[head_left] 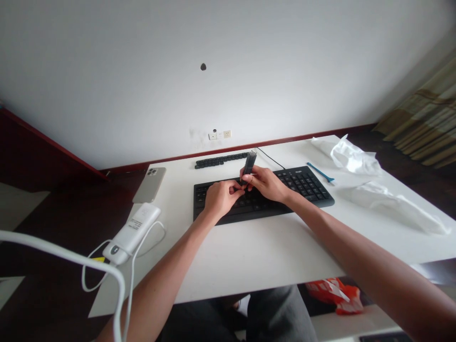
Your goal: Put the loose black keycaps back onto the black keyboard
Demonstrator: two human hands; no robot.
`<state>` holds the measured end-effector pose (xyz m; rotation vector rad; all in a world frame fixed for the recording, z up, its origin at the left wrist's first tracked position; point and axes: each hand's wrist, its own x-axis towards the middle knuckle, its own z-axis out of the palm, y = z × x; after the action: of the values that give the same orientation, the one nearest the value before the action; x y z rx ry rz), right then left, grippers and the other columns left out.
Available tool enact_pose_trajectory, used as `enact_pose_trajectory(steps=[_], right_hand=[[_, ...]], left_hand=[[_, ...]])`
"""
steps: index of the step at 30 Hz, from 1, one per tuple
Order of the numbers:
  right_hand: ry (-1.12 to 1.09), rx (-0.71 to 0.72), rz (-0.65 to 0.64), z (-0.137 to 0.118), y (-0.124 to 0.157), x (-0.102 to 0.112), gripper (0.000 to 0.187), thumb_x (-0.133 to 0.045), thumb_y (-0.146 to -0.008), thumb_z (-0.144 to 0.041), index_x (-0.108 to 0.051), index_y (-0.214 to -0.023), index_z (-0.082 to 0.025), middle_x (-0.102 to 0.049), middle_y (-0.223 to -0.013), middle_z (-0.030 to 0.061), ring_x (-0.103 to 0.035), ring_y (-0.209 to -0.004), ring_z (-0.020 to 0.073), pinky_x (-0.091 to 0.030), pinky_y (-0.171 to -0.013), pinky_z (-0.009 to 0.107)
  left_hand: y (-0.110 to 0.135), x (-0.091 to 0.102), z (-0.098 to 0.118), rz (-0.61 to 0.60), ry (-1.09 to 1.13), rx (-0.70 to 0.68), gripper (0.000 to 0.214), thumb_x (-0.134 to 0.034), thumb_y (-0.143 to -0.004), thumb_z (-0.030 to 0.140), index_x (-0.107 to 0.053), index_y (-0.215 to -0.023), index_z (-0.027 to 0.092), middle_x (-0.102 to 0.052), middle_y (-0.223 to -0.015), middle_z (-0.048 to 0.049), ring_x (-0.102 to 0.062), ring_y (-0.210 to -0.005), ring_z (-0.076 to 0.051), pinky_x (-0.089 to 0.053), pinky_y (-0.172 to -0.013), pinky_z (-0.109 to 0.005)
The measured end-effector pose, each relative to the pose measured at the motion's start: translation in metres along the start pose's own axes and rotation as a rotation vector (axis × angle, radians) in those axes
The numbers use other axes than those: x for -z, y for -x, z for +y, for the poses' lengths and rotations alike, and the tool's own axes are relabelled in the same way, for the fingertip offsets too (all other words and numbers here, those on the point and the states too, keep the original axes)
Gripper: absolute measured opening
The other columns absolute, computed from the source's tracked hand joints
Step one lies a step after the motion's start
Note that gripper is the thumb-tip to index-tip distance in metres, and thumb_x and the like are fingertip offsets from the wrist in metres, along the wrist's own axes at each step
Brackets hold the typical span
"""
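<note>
Together, hands meet over keyboard, right pinching dark tool.

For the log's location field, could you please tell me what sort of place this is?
Probably a home or small office room: a white desk stands against a white wall with sockets, a black keyboard lies on it, and a curtain hangs at the right.

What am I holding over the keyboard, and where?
A slim dark tool, upright: the right hand holds its lower end; the left hand touches its bottom tip.
</note>
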<state>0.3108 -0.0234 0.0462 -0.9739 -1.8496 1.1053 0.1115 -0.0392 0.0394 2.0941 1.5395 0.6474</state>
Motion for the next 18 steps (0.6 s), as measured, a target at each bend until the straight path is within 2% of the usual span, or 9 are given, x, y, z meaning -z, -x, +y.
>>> enact_pose_trajectory(steps=[8,18], right_hand=[[-0.204,-0.053,0.024,0.01,-0.004,0.001,0.043,-0.063,-0.093,-0.062,-0.06,-0.101,-0.019,-0.067,-0.096,0.0049,-0.071,-0.081,0.0186,-0.063,-0.076,0.033],[-0.211,-0.07,-0.004,0.015,-0.004,0.006,0.045,-0.063,-0.094,-0.062,-0.061,-0.104,-0.018,-0.067,-0.098,0.0058,-0.072,-0.084,0.0194,-0.062,-0.076,0.031]], left_hand=[[-0.001,0.0,0.001,-0.005,0.004,0.006,0.018,-0.074,-0.087,0.043,-0.079,-0.089,0.026,-0.066,-0.066,0.0039,-0.055,-0.058,-0.012,-0.031,-0.059,-0.028],[-0.001,-0.001,-0.001,-0.005,0.006,-0.006,0.018,-0.074,-0.087,0.044,-0.079,-0.09,0.027,-0.065,-0.065,0.0043,-0.055,-0.058,-0.013,-0.032,-0.059,-0.028]])
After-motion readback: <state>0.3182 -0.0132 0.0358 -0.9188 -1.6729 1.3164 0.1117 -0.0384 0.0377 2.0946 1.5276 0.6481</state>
